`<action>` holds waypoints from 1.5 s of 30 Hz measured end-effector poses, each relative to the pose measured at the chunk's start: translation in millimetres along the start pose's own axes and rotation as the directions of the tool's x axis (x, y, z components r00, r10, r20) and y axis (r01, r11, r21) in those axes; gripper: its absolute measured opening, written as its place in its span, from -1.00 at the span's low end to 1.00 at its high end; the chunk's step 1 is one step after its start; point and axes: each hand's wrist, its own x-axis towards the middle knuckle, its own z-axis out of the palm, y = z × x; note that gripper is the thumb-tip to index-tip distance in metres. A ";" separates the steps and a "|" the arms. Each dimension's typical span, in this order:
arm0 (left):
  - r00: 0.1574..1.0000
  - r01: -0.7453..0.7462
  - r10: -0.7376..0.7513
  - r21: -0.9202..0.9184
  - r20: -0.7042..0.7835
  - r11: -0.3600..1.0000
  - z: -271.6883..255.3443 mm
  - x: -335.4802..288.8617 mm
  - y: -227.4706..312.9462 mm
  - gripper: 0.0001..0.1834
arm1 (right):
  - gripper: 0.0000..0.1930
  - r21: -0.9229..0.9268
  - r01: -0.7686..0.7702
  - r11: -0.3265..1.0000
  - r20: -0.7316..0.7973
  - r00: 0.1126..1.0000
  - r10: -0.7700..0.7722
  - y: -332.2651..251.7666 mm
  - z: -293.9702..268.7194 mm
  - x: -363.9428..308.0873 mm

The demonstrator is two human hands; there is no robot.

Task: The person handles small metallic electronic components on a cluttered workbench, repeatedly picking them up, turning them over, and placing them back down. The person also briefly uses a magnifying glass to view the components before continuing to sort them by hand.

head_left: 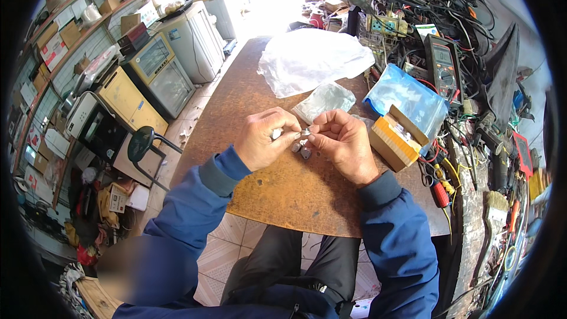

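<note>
Both hands meet over the middle of the wooden table [260, 192]. My left hand [266, 137] is closed in a pinch on one side of a small silvery metal part [305, 133]. From the other side, the thumb and fingers of my right hand [347, 146] pinch the same part. Its exact kind is too small to make out. A pale, shiny spot shows at the left fingers; I cannot tell what it is. Just below the fingertips lie a few small round metal pieces [305, 153]. A clear plastic bag [325, 101] lies flat just beyond my hands.
An orange open carton [394, 143] and a blue plastic bag [407, 97] lie right of my right hand. White plastic sheeting [316, 59] covers the far tabletop. A multimeter [444, 68], tangled cables and tools crowd the right side. A dark green stool [142, 143] stands left.
</note>
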 end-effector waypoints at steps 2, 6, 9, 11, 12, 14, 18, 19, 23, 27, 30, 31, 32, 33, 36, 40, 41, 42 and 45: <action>0.995 -0.096 0.098 0.044 -0.036 0.994 0.1 0.6 0.4 -0.78 | -0.79 -0.018 0.012 1.000 0.006 1.000 -0.012 1.4 -0.2 0.6; 0.981 -0.167 0.174 0.081 -0.086 0.983 2.7 1.8 6.2 -0.79 | -0.78 -0.001 0.000 1.000 0.035 0.999 0.000 4.3 0.5 2.2; 0.973 -0.207 0.215 0.097 -0.084 0.974 2.2 2.0 7.3 -0.79 | -0.78 0.013 -0.001 1.000 0.042 0.999 0.001 7.0 0.1 2.4; 0.971 -0.219 0.228 0.108 -0.074 0.970 1.9 2.4 8.5 -0.80 | -0.78 0.007 0.010 1.000 0.045 0.999 -0.010 7.8 -1.1 2.1; 0.972 -0.216 0.225 0.113 -0.069 0.970 1.8 2.2 9.2 -0.80 | -0.78 0.000 0.018 1.000 0.045 0.999 -0.018 7.9 -1.4 1.8; 0.975 -0.206 0.213 0.104 -0.061 0.973 1.4 1.7 10.7 -0.80 | -0.80 -0.016 0.030 0.999 0.052 0.998 -0.029 7.6 -1.2 1.9; 0.975 -0.199 0.203 0.051 -0.088 0.979 1.2 2.8 8.4 -0.79 | -0.84 -0.024 0.006 1.000 0.052 0.999 -0.005 0.1 2.5 1.0; 0.973 -0.205 0.207 0.036 -0.103 0.978 1.7 4.8 8.3 -0.79 | -0.85 -0.017 -0.007 1.000 0.043 0.999 0.008 -1.0 2.3 0.6; 0.998 0.062 -0.063 -0.067 -0.017 0.996 -2.4 2.9 21.3 -0.79 | -0.86 -0.025 0.002 1.000 0.056 0.998 0.000 -0.3 -1.1 0.3; 0.998 0.069 -0.068 -0.104 0.014 0.992 -1.9 1.8 16.8 -0.81 | -0.84 -0.042 0.023 0.999 0.066 0.998 -0.020 2.7 -1.9 0.7; 1.000 -0.011 0.011 -0.079 0.003 0.997 -1.4 1.1 10.3 -0.79 | -0.82 -0.034 0.014 0.999 0.050 0.999 -0.012 1.7 1.2 0.3; 0.999 -0.041 0.041 -0.064 0.001 0.997 -1.5 1.1 9.4 -0.78 | -0.81 -0.026 0.008 1.000 0.042 0.999 -0.007 1.3 2.1 0.2; 0.999 -0.034 0.035 -0.073 0.005 0.997 -1.5 1.1 9.6 -0.78 | -0.80 -0.028 0.011 1.000 0.041 0.999 -0.010 1.8 2.1 0.2; 1.000 -0.027 0.028 -0.082 0.009 0.996 -1.9 1.0 10.3 -0.78 | -0.79 -0.030 0.014 0.999 0.040 0.999 -0.013 2.5 2.2 0.1; 1.000 -0.012 0.013 -0.094 0.016 0.996 -2.4 0.8 10.6 -0.78 | -0.78 -0.054 0.035 0.998 0.042 0.999 -0.033 3.7 2.5 0.1; 0.999 0.034 -0.031 -0.086 0.030 0.996 -1.1 2.6 13.5 -0.79 | -0.78 -0.216 0.043 0.976 -0.004 0.999 -0.045 7.3 -2.4 -2.1; 0.999 0.038 -0.036 -0.073 0.028 0.997 -0.4 3.3 13.9 -0.79 | -0.78 -0.343 0.145 0.928 -0.010 0.987 -0.158 8.0 -3.7 -2.1; 0.999 0.041 -0.039 -0.061 0.028 0.997 -2.1 2.7 13.7 -0.79 | -0.78 -0.467 0.237 0.852 -0.002 0.963 -0.269 8.8 -2.0 -0.7; 0.999 0.049 -0.048 -0.047 0.024 0.998 -4.3 -0.3 11.6 -0.80 | -0.79 -0.632 0.317 0.707 0.041 0.925 -0.378 -0.2 2.1 -1.1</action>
